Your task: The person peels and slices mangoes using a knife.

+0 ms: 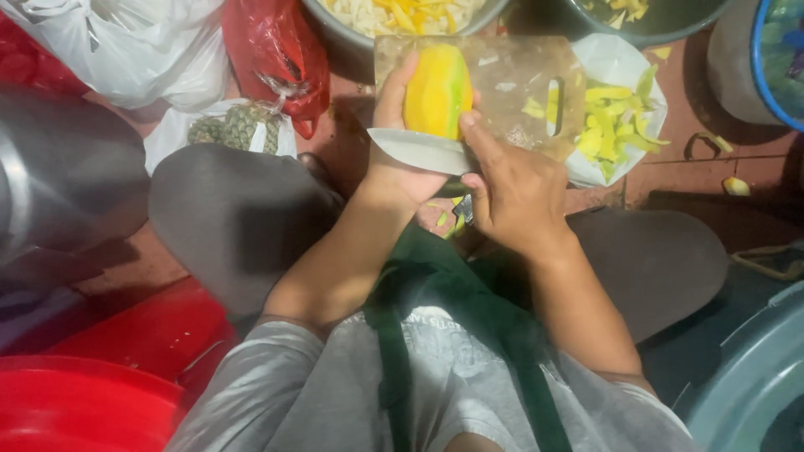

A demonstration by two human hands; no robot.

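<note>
Here one left hand (400, 159) grasps one peeled yellow-green mango (437, 90) over one wooden cutting board (511, 84). One right hand (512, 192) has its fingers clenched on one steel knife (419, 151); the handle is hidden. Two bowls at the top are cut off.

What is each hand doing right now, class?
Left hand: closed around the peeled mango.
Right hand: gripping the knife, blade against the mango.

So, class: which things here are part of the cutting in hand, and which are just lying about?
In use: peeled mango, knife, left hand, right hand, cutting board, heap of peelings.

Lying about: pineapple, red bag, white bag, red tub.
</note>
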